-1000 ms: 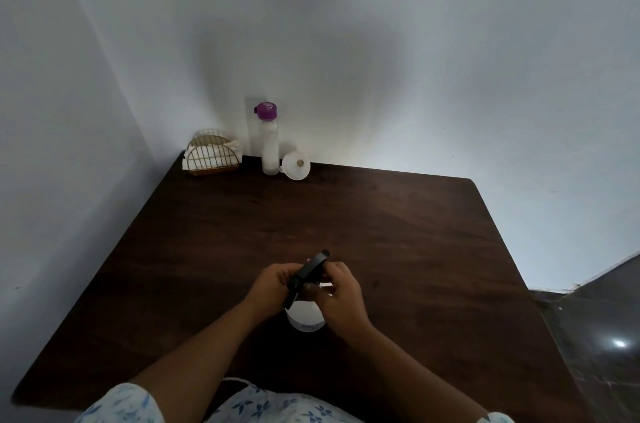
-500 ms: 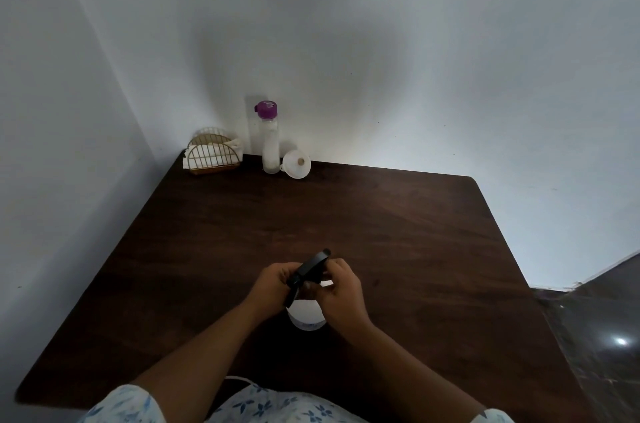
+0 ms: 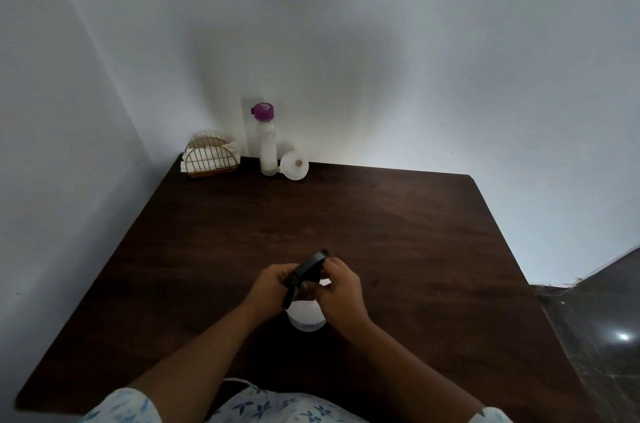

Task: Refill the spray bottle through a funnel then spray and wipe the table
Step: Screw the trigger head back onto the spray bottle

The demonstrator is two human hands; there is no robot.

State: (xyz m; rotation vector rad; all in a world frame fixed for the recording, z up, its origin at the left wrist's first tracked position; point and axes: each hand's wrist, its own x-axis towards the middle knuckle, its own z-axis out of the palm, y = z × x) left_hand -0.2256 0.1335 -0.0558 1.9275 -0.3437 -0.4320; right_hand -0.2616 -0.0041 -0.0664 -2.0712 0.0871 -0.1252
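Both hands, left hand [image 3: 269, 287] and right hand [image 3: 341, 287], have fingers clamped on the spray bottle [image 3: 306, 313] and its black trigger head [image 3: 304, 272], likely unscrewing it. The funnel [image 3: 295, 165] and purple-capped bottle [image 3: 267, 142] wait at 12 o'clock on the surface [image 3: 398, 232].

Black-headed white spray bottle [image 3: 306, 313], purple-capped bottle [image 3: 266, 142], dark brown table [image 3: 381, 221]

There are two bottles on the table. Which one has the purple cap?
The tall clear bottle standing at the far edge, beside the white funnel. The spray bottle held in both hands has a black trigger top instead.

Both hands, left hand [image 3: 268, 287] and right hand [image 3: 341, 291], clasp spray bottle [image 3: 306, 313] head on table [image 3: 398, 232].
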